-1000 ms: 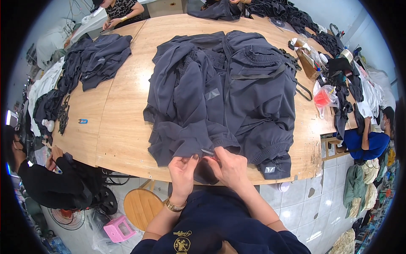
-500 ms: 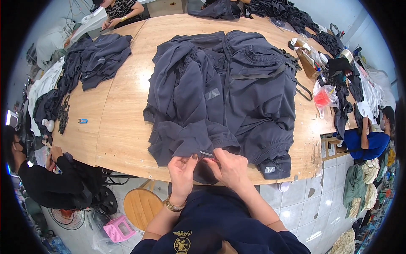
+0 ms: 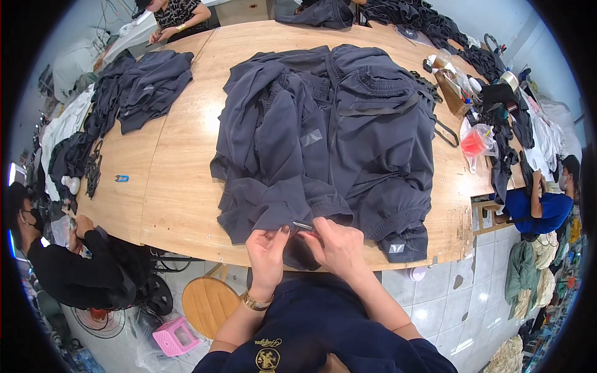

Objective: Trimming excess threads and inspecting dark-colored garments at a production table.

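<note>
Dark grey garments (image 3: pixel 385 149) with gathered elastic edges lie in a heap on the wooden table before me. At the heap's near edge my left hand (image 3: pixel 267 252) pinches a fold of the dark grey fabric between thumb and fingers. Close beside it, my right hand (image 3: pixel 336 245) is closed around small thread snips (image 3: pixel 303 225). Their metal blades point left toward the pinched fabric, and a bit of red shows at the grip. Most of the snips are hidden in my palm. Whether the blades touch the cloth I cannot tell.
Blue thread snips (image 3: pixel 122 178) lie on the table (image 3: pixel 180 168) at left. Another dark garment (image 3: pixel 152 87) is farther back. A bagged red drink (image 3: pixel 477 142) stands right. Co-workers sit left, far left and right. A round stool (image 3: pixel 210 306) and pink stool (image 3: pixel 176 336) are below.
My hands, the snips and the fabric hold almost the same place. The co-worker at left has shifted their head slightly.
</note>
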The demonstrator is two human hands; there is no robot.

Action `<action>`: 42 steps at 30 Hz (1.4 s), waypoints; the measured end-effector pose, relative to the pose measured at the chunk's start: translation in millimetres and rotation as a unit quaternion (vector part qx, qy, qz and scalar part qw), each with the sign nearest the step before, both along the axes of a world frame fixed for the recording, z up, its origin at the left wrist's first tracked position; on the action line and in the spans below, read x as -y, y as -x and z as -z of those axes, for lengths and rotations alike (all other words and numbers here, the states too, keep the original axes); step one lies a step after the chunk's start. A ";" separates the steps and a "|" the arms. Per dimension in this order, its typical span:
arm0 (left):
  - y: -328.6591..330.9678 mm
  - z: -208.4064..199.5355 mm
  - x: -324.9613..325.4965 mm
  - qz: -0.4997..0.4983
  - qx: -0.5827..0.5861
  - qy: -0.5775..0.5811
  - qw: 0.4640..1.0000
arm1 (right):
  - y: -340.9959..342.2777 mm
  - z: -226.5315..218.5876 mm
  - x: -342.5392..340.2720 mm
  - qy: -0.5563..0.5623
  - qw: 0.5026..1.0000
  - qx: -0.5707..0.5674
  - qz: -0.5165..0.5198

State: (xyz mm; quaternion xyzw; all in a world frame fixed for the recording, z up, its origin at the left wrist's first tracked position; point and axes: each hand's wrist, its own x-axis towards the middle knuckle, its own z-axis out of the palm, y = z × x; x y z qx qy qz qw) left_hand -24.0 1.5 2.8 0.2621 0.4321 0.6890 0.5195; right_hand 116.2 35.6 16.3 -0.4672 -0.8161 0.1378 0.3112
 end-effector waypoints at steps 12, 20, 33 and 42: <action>1.3 3.5 1.1 0.014 0.010 0.002 1.000 | 4.5 8.2 1.1 0.108 0.981 -0.163 0.022; -11.5 -1.2 2.7 -0.005 -0.146 -0.010 0.989 | 7.3 16.8 -0.4 0.338 0.850 -0.404 0.006; -8.1 5.7 0.9 0.043 -0.157 -0.010 0.987 | 5.0 9.5 -7.7 0.331 0.859 -0.390 0.011; -10.9 3.2 -2.2 0.040 -0.019 -0.002 0.999 | 10.3 22.7 -5.5 0.285 0.879 -0.383 0.002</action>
